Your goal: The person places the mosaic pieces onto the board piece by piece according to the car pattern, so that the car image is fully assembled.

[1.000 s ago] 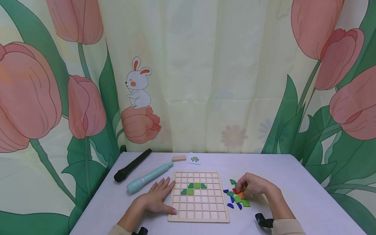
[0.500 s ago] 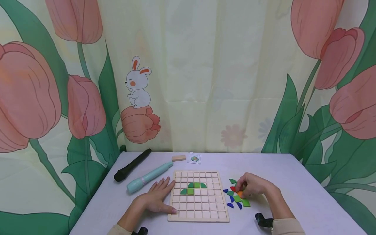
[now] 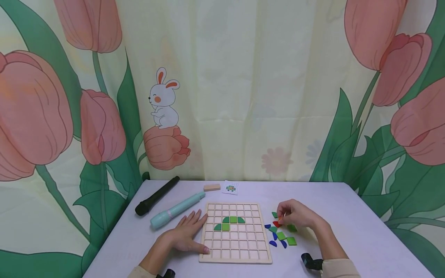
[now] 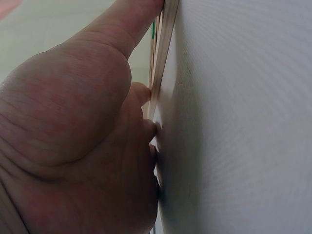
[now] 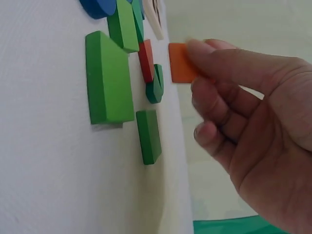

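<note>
My right hand [image 3: 297, 214] pinches an orange square tile [image 5: 181, 63] between thumb and fingers, lifted just above a loose group of tiles. In that group are green square tiles [image 3: 291, 241], a red tile [image 3: 276, 224], and blue [image 3: 272, 243] and dark green [image 3: 273, 229] rounded pieces. My left hand [image 3: 182, 235] rests with spread, straight fingers along the left side of a wooden grid board [image 3: 229, 244], its thumb touching the lower left rim. Two light green squares [image 3: 233, 219] and several dark green rounded pieces [image 3: 241, 220] lie in the board's cells.
Behind the left hand lie a teal cylinder [image 3: 178, 210] with a narrower end and a long black tapered stick [image 3: 156, 196]. A small wooden block [image 3: 212, 187] and a card with a coloured grid pattern [image 3: 230, 187] are beyond the board.
My right hand has picked the orange tile up from the group and moved slightly upward and away, uncovering a green tile beneath. The left hand stays in place.
</note>
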Tool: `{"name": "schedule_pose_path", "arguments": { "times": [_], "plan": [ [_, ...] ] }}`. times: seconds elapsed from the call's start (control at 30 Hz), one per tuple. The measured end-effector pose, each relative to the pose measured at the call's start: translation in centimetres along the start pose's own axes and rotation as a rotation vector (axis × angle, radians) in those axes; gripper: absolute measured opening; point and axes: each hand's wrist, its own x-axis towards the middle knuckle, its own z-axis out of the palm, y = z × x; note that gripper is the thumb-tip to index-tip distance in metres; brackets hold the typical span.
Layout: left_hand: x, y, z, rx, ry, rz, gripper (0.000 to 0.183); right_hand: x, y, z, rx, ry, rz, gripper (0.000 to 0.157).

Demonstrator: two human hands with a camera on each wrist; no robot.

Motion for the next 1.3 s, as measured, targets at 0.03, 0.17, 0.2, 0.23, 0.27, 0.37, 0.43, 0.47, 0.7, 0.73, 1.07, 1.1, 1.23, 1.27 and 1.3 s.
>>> {"name": "schedule_pose_path", "arguments": {
  "times": [0.03, 0.17, 0.2, 0.23, 0.27, 0.37, 0.43, 0.47, 0.7, 0.73, 1.07, 1.1, 1.23, 1.27, 1.3],
  "plan": [
    [0.0, 0.0, 0.0, -0.001, 0.000, -0.001, 0.123, 0.1, -0.1, 0.0, 0.009, 0.012, -0.014, 0.012],
    [-0.1, 0.2, 0.0, -0.011, -0.001, -0.003, 0.122, 0.4, -0.3, 0.1, 0.038, 0.063, -0.067, 0.016],
    [-0.1, 0.2, 0.0, -0.013, -0.001, -0.002, 0.122, 0.5, -0.3, 0.2, 0.041, 0.075, -0.075, 0.017],
    [-0.1, 0.2, 0.0, -0.016, -0.001, 0.000, 0.122, 0.6, -0.4, 0.3, 0.046, 0.085, -0.082, 0.019],
    [-0.1, 0.2, 0.0, -0.016, -0.002, 0.001, 0.122, 0.7, -0.4, 0.3, 0.047, 0.093, -0.090, 0.021],
    [-0.1, 0.1, 0.0, -0.012, -0.002, 0.003, 0.122, 1.0, -0.4, 0.6, 0.068, 0.113, -0.105, 0.025],
    [-0.1, 0.1, 0.1, -0.008, -0.003, 0.006, 0.122, 1.2, -0.5, 0.8, 0.092, 0.120, -0.115, 0.026],
    [-0.1, 0.0, 0.1, -0.006, -0.003, 0.007, 0.122, 1.2, -0.6, 0.9, 0.105, 0.124, -0.119, 0.027],
    [-0.1, 0.0, 0.1, -0.001, 0.005, 0.010, 0.123, 1.6, -2.1, 1.8, 0.190, 0.154, -0.117, 0.033],
    [-0.1, 0.0, 0.1, 0.000, 0.006, 0.011, 0.123, 1.6, -2.3, 1.9, 0.196, 0.156, -0.119, 0.033],
    [0.0, 0.1, -0.1, -0.007, -0.001, 0.006, 0.123, 1.9, -3.6, 3.0, 0.172, 0.189, -0.178, 0.028],
    [0.0, 0.1, -0.2, -0.007, -0.002, 0.006, 0.123, 2.0, -3.6, 3.1, 0.173, 0.196, -0.174, 0.027],
    [0.0, 0.1, -0.2, -0.006, -0.001, 0.006, 0.123, 2.2, -3.9, 3.7, 0.153, 0.201, -0.158, 0.028],
    [0.0, 0.1, -0.2, -0.006, -0.002, 0.003, 0.123, 2.3, -4.0, 3.8, 0.143, 0.197, -0.159, 0.028],
    [-0.1, 0.1, -0.2, -0.004, -0.002, 0.004, 0.122, 2.4, -4.1, 4.0, 0.132, 0.190, -0.161, 0.028]
  ]
}}
